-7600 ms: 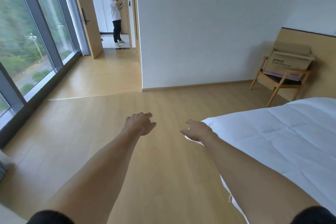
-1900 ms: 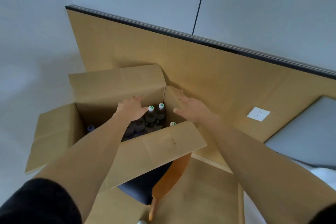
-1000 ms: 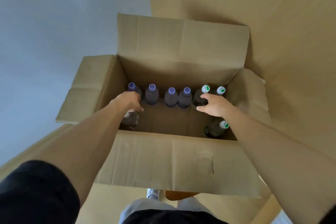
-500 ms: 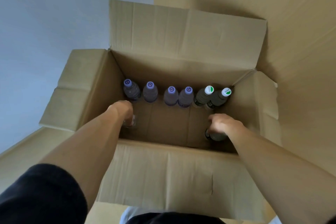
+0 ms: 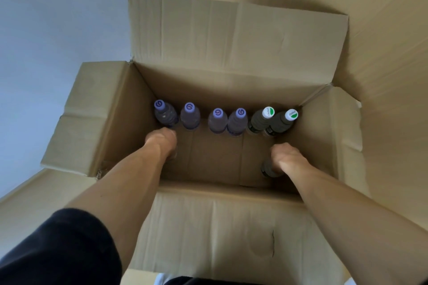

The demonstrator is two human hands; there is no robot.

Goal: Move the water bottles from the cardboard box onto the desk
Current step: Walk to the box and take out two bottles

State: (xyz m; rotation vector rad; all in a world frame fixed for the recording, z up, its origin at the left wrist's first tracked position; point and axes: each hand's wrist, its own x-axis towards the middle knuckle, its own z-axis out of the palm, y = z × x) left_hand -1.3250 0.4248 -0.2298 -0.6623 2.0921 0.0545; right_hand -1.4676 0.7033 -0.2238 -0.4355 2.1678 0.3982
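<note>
Both hands are inside the cardboard box (image 5: 231,227): right hand (image 5: 286,157) clasps a dark bottle (image 5: 267,169); left hand (image 5: 162,141) covers another, grip unclear. Six bottles stand along the far wall. Risk: lifting could snag the flaps, or knock neighbours over

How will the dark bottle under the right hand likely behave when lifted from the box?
The dark bottle stands upright under the right hand, so it should lift straight. Its round body may roll if laid down. Fill level is unclear.

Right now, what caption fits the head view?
Both hands reach into an open brown cardboard box, gripping bottles in front of six upright capped plastic bottles.
</note>
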